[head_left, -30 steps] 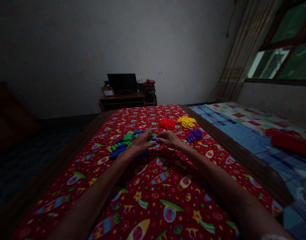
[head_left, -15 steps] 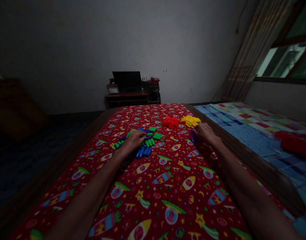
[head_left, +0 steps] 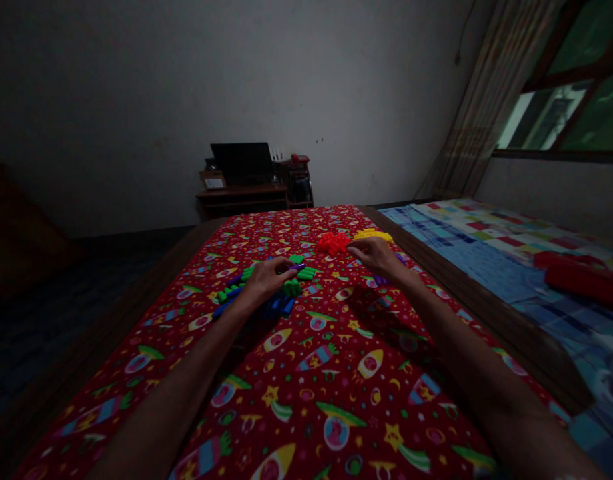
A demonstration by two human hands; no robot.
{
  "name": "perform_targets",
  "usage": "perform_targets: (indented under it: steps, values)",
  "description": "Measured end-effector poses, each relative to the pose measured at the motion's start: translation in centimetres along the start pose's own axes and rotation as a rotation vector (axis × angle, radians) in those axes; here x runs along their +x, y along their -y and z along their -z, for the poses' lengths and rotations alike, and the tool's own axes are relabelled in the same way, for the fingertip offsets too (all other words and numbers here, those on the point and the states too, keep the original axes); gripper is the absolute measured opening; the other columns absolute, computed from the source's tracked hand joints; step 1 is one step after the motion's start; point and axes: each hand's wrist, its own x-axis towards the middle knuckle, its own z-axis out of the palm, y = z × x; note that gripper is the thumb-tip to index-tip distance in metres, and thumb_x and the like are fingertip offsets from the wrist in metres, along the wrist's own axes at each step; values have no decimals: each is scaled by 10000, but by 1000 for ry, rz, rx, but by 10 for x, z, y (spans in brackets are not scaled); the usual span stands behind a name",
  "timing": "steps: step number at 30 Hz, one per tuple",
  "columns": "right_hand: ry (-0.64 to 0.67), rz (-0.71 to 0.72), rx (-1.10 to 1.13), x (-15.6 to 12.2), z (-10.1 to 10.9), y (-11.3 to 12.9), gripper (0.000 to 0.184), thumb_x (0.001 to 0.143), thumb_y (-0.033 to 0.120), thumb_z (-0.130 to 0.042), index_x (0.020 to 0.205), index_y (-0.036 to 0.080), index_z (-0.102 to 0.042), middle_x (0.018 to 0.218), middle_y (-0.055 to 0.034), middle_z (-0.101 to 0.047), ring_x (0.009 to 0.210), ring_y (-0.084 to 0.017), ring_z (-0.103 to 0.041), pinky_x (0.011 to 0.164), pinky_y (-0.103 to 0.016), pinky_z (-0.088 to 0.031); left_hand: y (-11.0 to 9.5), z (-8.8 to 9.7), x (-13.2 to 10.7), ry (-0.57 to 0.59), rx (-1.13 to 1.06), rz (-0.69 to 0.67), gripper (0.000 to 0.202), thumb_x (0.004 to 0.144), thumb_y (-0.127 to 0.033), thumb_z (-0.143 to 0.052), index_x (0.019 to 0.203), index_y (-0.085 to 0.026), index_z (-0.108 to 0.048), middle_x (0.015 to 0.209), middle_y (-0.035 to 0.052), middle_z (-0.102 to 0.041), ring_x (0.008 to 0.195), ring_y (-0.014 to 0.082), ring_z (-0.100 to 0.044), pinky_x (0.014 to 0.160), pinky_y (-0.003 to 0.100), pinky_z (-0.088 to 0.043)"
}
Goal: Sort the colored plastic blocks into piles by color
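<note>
My left hand pinches a small purple plastic piece between thumb and fingertips. It is raised over a mixed heap of green pieces and blue pieces, partly covering them. My right hand is held above the cloth, fingers reaching left, with nothing seen in them. Just beyond its fingertips lies a pile of red pieces. Behind the hand is a yellow pile, and purple pieces lie partly hidden under the wrist.
A red cloth with a rocket print covers the long table, whose dark wooden edge shows on the right. Beside it is a bed with a red bag. A desk with a monitor stands by the far wall.
My right hand has lifted off the purple pieces and moved left towards the red pile. My left hand has risen slightly from the heap with a purple piece. The view has shifted a little right.
</note>
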Motion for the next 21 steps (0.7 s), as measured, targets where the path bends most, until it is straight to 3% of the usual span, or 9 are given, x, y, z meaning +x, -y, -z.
perform_targets:
  steps: [4,7,11,14,16,21]
  values:
    - [154,222,143,-6,-31,36,272,885,215,-584,1122,152,-701,911,-77,-733,737,-139,-615,653,-218,-387,-17,-15,1,96,-297,4,516,619,-664,-693,789,-182,-628,760,39,-697,721,211,-670,683,326,-529]
    - [171,218,31,-5,-35,38,216,883,162,-560,1015,129,-727,786,-57,-705,661,-125,-575,607,-216,-330,-24,-15,-2,122,-306,4,515,673,-677,-638,813,-182,-616,770,40,-691,714,208,-664,664,317,-527]
    - [53,-50,-206,-1,-11,3,252,917,204,-510,971,115,-739,841,-96,-717,729,-161,-610,633,-238,-345,-16,8,-2,17,-44,-6,404,813,-566,-507,880,-191,-642,851,62,-721,817,232,-676,754,334,-528]
    - [-20,-348,-418,-5,10,-32,318,940,230,-461,1029,93,-734,977,-170,-724,880,-225,-654,697,-267,-388,8,33,2,-131,226,8,282,821,-412,-505,904,-204,-676,961,79,-734,955,264,-668,894,361,-501]
    - [-3,-497,-503,-12,20,-51,335,934,231,-457,1079,78,-719,1065,-206,-707,962,-258,-660,724,-284,-410,30,46,3,-194,356,45,260,799,-350,-515,919,-205,-693,1034,95,-731,1062,287,-640,977,373,-464]
    - [142,-593,-551,-22,27,-72,327,912,243,-476,1064,82,-717,1053,-203,-711,976,-255,-673,718,-277,-440,75,61,-2,-149,442,228,355,758,-349,-520,1002,-178,-714,1085,126,-731,1110,311,-626,982,374,-458]
